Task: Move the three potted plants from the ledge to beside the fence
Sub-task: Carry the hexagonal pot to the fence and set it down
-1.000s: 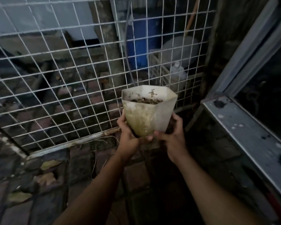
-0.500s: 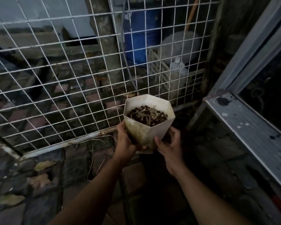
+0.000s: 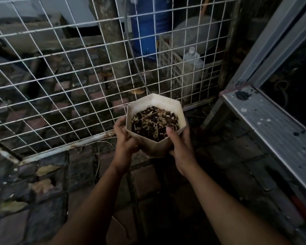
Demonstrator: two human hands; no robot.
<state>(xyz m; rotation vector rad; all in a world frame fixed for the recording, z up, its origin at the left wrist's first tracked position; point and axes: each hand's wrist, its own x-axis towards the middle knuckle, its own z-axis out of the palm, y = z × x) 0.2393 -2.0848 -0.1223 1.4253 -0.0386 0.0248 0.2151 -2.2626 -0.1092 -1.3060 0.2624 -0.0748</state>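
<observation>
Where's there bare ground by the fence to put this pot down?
Bare brick paving lies just under the pot, bordered by the fence's bottom rail ahead and the ledge to the right. Further left, dry leaves clutter the bricks. The corner where fence meets ledge is too dark to judge.
</observation>
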